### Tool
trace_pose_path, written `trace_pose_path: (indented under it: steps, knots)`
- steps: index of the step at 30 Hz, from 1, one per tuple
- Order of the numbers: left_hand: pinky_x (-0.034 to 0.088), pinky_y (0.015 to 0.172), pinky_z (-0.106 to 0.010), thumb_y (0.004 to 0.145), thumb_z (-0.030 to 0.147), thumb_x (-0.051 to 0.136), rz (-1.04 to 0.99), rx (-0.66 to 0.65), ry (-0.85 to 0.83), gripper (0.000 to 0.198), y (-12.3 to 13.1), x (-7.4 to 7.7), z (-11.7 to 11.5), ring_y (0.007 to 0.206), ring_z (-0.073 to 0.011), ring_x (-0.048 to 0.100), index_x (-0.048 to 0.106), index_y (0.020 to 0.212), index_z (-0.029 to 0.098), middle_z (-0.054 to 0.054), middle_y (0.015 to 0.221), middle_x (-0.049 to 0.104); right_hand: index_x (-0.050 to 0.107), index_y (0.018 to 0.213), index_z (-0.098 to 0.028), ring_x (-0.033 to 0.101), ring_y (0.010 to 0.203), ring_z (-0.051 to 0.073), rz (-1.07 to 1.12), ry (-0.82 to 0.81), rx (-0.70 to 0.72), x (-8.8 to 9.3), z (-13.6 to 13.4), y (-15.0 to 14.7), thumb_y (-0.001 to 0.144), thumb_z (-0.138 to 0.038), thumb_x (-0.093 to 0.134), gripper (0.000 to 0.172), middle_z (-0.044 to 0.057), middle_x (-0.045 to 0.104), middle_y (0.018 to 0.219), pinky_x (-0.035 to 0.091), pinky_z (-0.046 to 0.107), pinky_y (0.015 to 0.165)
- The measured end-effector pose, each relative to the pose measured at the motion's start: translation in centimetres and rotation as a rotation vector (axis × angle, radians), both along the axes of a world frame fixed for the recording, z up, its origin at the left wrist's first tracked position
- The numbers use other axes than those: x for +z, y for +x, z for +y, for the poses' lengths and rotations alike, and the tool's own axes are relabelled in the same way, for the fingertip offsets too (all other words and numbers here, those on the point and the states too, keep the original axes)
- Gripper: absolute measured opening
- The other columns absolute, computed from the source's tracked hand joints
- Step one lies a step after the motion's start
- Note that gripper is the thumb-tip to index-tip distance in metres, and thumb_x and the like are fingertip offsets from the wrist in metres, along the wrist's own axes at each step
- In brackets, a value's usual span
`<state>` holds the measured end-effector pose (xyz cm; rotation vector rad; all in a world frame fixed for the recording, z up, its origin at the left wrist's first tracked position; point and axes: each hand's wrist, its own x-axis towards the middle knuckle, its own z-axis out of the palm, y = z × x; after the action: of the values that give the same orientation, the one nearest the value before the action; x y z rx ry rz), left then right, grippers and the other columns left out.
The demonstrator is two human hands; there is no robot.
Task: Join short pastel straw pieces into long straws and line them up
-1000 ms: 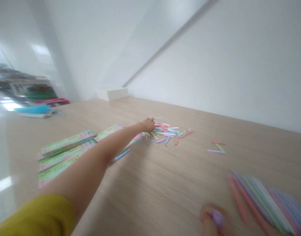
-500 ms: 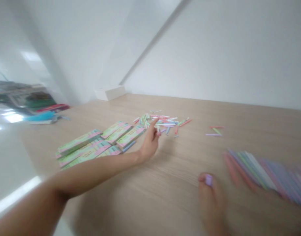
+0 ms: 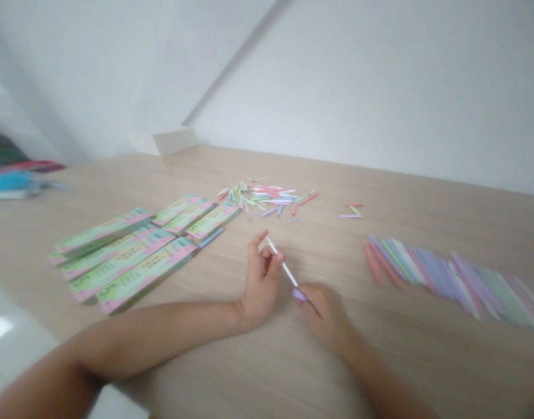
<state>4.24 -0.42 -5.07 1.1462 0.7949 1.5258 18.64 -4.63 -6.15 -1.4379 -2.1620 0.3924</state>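
Observation:
A thin white stick (image 3: pixel 282 265) is held between both hands over the wooden table (image 3: pixel 232 361). My left hand (image 3: pixel 260 279) pinches its far end between thumb and fingers. My right hand (image 3: pixel 321 311), with a purple-painted nail, is closed on its near end. A heap of short pastel sticks (image 3: pixel 267 198) lies further back on the table. To the right, a row of long pastel sticks (image 3: pixel 445 276) lies side by side.
Several green and pink flat boxes (image 3: pixel 131 253) lie at the left. Three loose sticks (image 3: pixel 352 210) sit right of the heap. A white box (image 3: pixel 164 139) stands against the wall, and blurred coloured items (image 3: pixel 14 177) lie at the far left.
My left hand drew back from the heap toward me with a white stick. My right hand moved left and closed on the stick's other end. The view tilted down.

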Motion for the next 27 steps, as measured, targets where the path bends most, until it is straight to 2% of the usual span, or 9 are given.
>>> trace_pose_path:
  steps: [6, 12, 16, 23, 27]
  knots:
    - [0.041, 0.072, -0.025, 0.083, 0.033, 0.064, -0.034, -0.011, -0.056, 0.048, -0.5, -1.5, 0.0, 0.073, -0.0114, 0.052, 0.035, 0.122, 0.032, 0.004, 0.078, 0.056, 0.044, 0.062, -0.019, 0.041, 0.057, 0.013, -0.019, -0.008, 0.033, 0.0, 0.3, 0.3, 0.089, -0.027, 0.034, 0.03, 0.0, 0.049, 0.059, 0.02, 0.027, 0.057]
    - [0.041, 0.07, -0.027, 0.083, 0.03, 0.066, -0.052, -0.07, -0.043, 0.047, -0.3, -1.0, -1.1, 0.072, -0.0118, 0.052, 0.035, 0.118, 0.03, 0.003, 0.079, 0.056, 0.044, 0.064, -0.019, 0.043, 0.059, 0.014, -0.043, -0.01, 0.003, -0.1, 0.2, 0.5, 0.085, -0.023, 0.036, 0.023, 0.001, 0.051, 0.062, 0.021, 0.028, 0.058]
    - [0.04, 0.07, -0.026, 0.081, 0.028, 0.067, -0.06, -0.058, -0.046, 0.047, -0.7, -0.9, -1.1, 0.071, -0.011, 0.052, 0.035, 0.117, 0.029, 0.004, 0.077, 0.057, 0.043, 0.063, -0.019, 0.041, 0.057, 0.013, -0.012, -0.003, -0.022, 0.1, 0.0, 0.7, 0.085, -0.023, 0.036, 0.023, 0.0, 0.048, 0.059, 0.021, 0.027, 0.057]
    - [0.039, 0.067, -0.024, 0.079, 0.029, 0.069, -0.07, -0.039, -0.055, 0.051, -0.6, -0.9, -0.8, 0.067, -0.0099, 0.05, 0.034, 0.116, 0.027, 0.006, 0.073, 0.056, 0.046, 0.065, -0.019, 0.043, 0.059, 0.014, -0.086, 0.042, 0.006, -0.1, -0.1, 0.9, 0.086, -0.022, 0.035, 0.024, 0.0, 0.05, 0.061, 0.022, 0.027, 0.059]
    - [0.038, 0.063, -0.022, 0.076, 0.028, 0.072, 0.022, -0.02, -0.027, 0.052, -0.7, -0.7, -0.9, 0.062, -0.009, 0.049, 0.036, 0.113, 0.023, 0.007, 0.069, 0.057, 0.049, 0.07, -0.018, 0.046, 0.063, 0.015, -0.157, 0.126, -0.07, -0.3, -0.4, 0.6, 0.084, -0.018, 0.036, 0.019, 0.003, 0.054, 0.066, 0.022, 0.028, 0.06]
